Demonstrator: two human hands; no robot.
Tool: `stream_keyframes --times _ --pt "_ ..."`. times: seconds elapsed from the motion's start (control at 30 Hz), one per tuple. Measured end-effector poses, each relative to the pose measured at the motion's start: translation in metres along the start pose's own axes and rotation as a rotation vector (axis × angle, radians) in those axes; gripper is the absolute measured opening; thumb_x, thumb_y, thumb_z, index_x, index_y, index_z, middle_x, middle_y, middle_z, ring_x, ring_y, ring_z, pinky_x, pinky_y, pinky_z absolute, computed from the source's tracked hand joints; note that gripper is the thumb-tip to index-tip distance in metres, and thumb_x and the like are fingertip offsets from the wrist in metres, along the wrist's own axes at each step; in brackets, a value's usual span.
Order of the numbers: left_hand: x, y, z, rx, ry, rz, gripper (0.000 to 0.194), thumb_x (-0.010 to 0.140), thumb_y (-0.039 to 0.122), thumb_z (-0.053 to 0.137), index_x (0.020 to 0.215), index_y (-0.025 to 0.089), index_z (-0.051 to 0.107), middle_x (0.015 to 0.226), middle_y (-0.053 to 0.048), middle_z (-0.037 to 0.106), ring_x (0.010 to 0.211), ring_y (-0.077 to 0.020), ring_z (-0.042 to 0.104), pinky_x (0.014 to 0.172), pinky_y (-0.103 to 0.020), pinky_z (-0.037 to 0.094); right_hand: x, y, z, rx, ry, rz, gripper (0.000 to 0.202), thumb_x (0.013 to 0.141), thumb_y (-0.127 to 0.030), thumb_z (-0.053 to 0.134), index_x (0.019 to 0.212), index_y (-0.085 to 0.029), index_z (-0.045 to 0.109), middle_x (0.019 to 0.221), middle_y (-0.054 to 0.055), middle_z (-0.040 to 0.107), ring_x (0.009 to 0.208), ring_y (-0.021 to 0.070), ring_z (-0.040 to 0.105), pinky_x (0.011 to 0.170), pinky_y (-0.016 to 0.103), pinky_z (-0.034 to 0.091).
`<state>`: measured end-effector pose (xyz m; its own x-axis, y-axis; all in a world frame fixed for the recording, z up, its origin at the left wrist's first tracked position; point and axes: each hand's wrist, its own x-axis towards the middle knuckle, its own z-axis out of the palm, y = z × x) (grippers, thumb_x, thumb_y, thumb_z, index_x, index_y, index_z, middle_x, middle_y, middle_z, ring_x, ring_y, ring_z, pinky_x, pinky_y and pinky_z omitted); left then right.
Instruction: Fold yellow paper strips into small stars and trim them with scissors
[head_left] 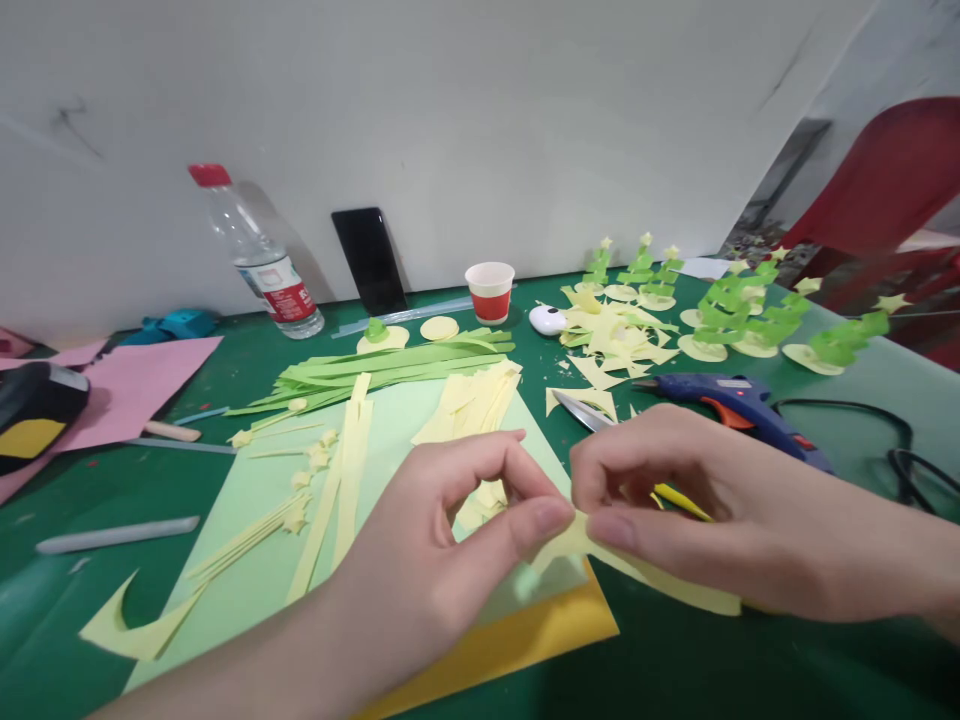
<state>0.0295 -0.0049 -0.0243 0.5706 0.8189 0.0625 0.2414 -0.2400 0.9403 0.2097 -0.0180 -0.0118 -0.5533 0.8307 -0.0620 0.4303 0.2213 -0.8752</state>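
My left hand (457, 540) and my right hand (697, 510) meet low at the centre, thumbs and index fingers pinched on a yellow paper strip (667, 583). The strip's free part trails right below my right hand. Beneath my left hand lies a light green sheet (247, 510) over an orange-yellow one (525, 630). On the green sheet are long yellow strips (341, 490), small paper stars (296, 515) and a pile of yellow strips (472, 400). Scissors (581, 410) lie just beyond my right hand, partly hidden by it.
A blue glue gun (720, 395) with a black cable lies right. Behind are yellow scraps (619, 335), green spiral figures (750, 310), green strips (390, 365), a paper cup (491, 292), a phone (369, 260) and a bottle (274, 270). Pink paper (142, 385) and a tape measure (37, 415) lie left.
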Motion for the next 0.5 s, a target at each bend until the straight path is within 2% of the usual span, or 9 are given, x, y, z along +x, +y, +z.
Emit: stream_keyframes --times 0.17,0.33,0.5 --pt "0.001 -0.004 0.001 0.035 -0.011 -0.024 0.024 0.083 0.024 0.055 0.059 0.021 0.052 0.060 0.005 0.054 0.059 -0.0119 0.052 0.058 -0.021 0.044 0.002 0.000 0.006 0.039 0.064 0.007 0.022 0.072 -0.006 0.045 0.053 -0.018 0.042 0.048 -0.007 0.037 0.045 0.0055 0.032 0.038 0.016 0.025" --pt "0.003 -0.006 0.001 0.018 0.071 -0.041 0.025 0.077 0.025 0.064 0.054 0.020 0.054 0.056 0.007 0.057 0.056 -0.0102 0.053 0.083 -0.026 0.048 -0.001 0.004 0.013 0.085 0.210 -0.062 0.020 0.066 -0.006 0.045 0.052 -0.018 0.040 0.047 -0.007 0.032 0.043 0.0055 0.027 0.037 0.018 0.021" --pt "0.004 -0.005 0.000 -0.002 0.110 0.053 0.013 0.079 0.015 0.057 0.068 0.022 0.061 0.071 0.005 0.065 0.072 -0.0119 0.062 0.070 -0.020 0.051 -0.001 0.008 0.017 0.072 0.367 -0.145 0.020 0.070 -0.007 0.047 0.054 -0.019 0.046 0.048 -0.006 0.041 0.045 0.0063 0.035 0.040 0.017 0.028"
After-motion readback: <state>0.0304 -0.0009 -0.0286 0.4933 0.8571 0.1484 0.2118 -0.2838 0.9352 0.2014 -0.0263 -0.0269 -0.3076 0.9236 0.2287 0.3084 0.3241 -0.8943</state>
